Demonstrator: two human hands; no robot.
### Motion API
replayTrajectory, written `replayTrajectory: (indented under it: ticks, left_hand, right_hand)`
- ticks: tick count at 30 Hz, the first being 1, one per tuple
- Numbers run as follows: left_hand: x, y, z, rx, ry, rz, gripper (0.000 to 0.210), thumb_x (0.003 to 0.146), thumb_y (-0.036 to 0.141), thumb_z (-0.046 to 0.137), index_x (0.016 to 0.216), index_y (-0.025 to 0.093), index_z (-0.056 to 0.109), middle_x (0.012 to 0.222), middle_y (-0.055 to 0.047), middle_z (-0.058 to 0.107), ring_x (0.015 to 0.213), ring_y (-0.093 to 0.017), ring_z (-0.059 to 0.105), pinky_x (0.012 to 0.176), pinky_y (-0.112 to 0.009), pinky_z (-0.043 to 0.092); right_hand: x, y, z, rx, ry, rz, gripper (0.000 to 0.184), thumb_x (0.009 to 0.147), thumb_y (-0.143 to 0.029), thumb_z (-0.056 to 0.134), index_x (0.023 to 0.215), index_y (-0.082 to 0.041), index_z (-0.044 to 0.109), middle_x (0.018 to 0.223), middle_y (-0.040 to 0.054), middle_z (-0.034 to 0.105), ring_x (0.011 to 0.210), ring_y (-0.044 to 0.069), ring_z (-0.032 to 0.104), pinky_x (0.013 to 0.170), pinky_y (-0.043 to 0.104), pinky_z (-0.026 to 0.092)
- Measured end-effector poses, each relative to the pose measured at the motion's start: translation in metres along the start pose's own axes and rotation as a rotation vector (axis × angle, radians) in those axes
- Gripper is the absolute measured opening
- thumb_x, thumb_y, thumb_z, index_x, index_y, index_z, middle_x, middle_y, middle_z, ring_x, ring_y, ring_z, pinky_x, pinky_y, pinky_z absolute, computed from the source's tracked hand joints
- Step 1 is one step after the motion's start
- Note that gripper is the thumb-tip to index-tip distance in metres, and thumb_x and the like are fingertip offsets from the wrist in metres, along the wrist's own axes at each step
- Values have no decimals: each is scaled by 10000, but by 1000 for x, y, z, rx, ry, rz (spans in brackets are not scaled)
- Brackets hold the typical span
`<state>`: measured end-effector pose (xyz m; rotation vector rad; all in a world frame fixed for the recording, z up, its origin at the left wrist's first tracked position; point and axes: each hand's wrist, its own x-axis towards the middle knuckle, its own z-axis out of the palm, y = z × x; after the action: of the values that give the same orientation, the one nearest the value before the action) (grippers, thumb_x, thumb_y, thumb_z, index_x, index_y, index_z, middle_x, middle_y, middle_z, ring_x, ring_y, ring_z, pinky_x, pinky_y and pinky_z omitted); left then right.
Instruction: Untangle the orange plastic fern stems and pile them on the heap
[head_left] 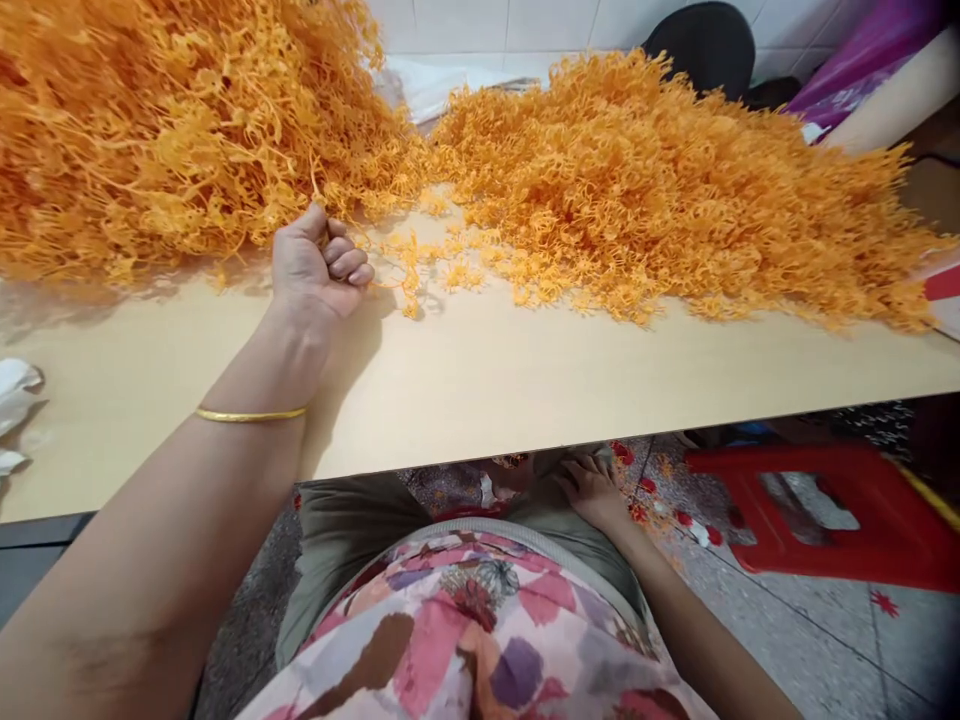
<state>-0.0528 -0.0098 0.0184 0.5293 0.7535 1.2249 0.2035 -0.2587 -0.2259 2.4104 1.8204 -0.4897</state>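
My left hand (321,262), a gold bangle on its wrist, is closed in a fist at the front edge of a large heap of orange plastic sprigs (187,130). An orange plastic sprig (409,290) shows beside the curled fingers, with a thin stem running toward them. The inside of the fist is hidden. Below the table edge, my right hand (596,490) lies on my thigh with its fingers stretched out and nothing visible in them. To the right spreads a second heap of small orange plastic florets (637,190).
Loose florets (461,275) lie between the heaps on the pale wooden table (480,380). White crumpled material (15,400) sits at the left edge. A red plastic stool (825,530) stands on the speckled floor at right. Behind are a black rounded object (705,45) and a purple bag (862,65).
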Motion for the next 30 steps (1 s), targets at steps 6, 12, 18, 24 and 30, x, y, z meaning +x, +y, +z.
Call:
replayTrajectory:
  ticks: [6, 12, 18, 24, 30]
  left_hand:
    - [-6, 3, 6, -10, -30, -89, 296, 807, 270, 352, 519, 216, 315, 318, 60, 176, 324, -76, 111, 368, -262, 106]
    - [-13, 4, 15, 34, -40, -152, 270, 804, 253, 359, 541, 205, 321, 341, 62, 177, 318, -68, 131, 342, -250, 130]
    - [-12, 4, 17, 59, -27, -157, 275, 790, 243, 375, 524, 204, 314, 351, 58, 179, 281, -65, 163, 304, -236, 132]
    - [-8, 0, 13, 71, -24, -167, 274, 791, 257, 359, 525, 202, 320, 356, 67, 155, 268, -60, 173, 292, -214, 134]
    - [-8, 2, 11, 73, -23, -152, 258, 794, 236, 351, 543, 210, 296, 358, 67, 153, 294, -56, 146, 295, -212, 143]
  right_hand:
    - [14, -3, 4, -22, -121, 34, 342, 789, -394, 369, 1034, -245, 555, 1151, 59, 483, 1099, 250, 350, 871, 410, 243]
    - [17, -3, 8, -44, -171, 62, 379, 779, -414, 375, 1062, -229, 547, 1164, 84, 478, 1126, 293, 317, 861, 439, 239]
    - [11, 1, 0, -42, -148, 64, 330, 775, -392, 382, 1017, -252, 558, 1162, 52, 472, 1122, 274, 302, 832, 417, 257]
    - [3, -4, -4, -89, -69, 14, 318, 798, -386, 347, 990, -242, 555, 1085, 60, 496, 1045, 248, 355, 825, 407, 241]
    - [2, 0, -3, -144, -122, 45, 334, 790, -381, 357, 1053, -266, 527, 1169, 54, 458, 1085, 272, 318, 825, 437, 235]
